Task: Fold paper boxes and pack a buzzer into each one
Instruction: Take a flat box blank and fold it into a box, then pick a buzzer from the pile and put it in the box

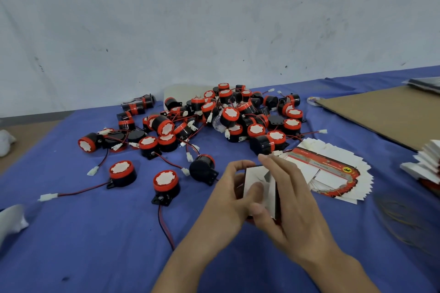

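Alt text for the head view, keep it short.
Left hand and right hand grip a half-folded paper box over a blue-covered table. Red-and-black buzzers lie heaped behind it, flat box blanks fanned to the right.

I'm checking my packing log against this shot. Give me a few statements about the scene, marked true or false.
1. The left hand and right hand both hold the paper box. True.
2. The buzzers stand in neat rows. False: they lie in a loose pile.
3. The flat box blanks lie fanned out right of the hands. True.
4. The table cloth is green. False: it is blue.
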`<state>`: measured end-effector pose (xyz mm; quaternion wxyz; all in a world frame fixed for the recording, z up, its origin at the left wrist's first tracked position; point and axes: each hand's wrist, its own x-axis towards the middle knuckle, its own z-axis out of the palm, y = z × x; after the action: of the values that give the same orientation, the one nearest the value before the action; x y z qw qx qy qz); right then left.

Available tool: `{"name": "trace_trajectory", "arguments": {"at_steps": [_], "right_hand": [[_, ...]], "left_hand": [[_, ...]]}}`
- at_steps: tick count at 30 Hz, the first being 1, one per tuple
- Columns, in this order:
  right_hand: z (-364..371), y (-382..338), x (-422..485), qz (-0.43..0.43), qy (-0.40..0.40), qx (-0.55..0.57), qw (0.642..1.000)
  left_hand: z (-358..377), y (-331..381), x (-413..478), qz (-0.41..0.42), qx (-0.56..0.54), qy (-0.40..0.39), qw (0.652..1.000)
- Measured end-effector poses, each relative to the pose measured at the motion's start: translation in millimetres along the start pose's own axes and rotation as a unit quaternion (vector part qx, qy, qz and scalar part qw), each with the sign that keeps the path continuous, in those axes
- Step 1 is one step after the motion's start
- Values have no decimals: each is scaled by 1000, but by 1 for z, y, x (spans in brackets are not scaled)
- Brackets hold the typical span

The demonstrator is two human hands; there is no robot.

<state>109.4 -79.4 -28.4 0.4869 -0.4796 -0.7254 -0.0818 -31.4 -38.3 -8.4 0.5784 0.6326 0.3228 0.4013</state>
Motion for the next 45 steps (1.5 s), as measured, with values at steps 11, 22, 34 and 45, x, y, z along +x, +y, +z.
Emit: {"name": "trace_trajectory", "arguments": {"at_steps": [11,22,34,45], "right_hand": [[-4,5,2,9,-15,2,1000],[-5,11,-3,197,-136,247,939],[-8,43,-5,247,-290,122,917],[-9,45,-5,291,-233,177,911]], "left_hand": [[-5,14,-4,-102,-213,-55,970],[-20,27,-7,77,82,37,993],[-4,6,-15,193,497,-3,846],[-80,-10,-20,-190,562,299,747]]}}
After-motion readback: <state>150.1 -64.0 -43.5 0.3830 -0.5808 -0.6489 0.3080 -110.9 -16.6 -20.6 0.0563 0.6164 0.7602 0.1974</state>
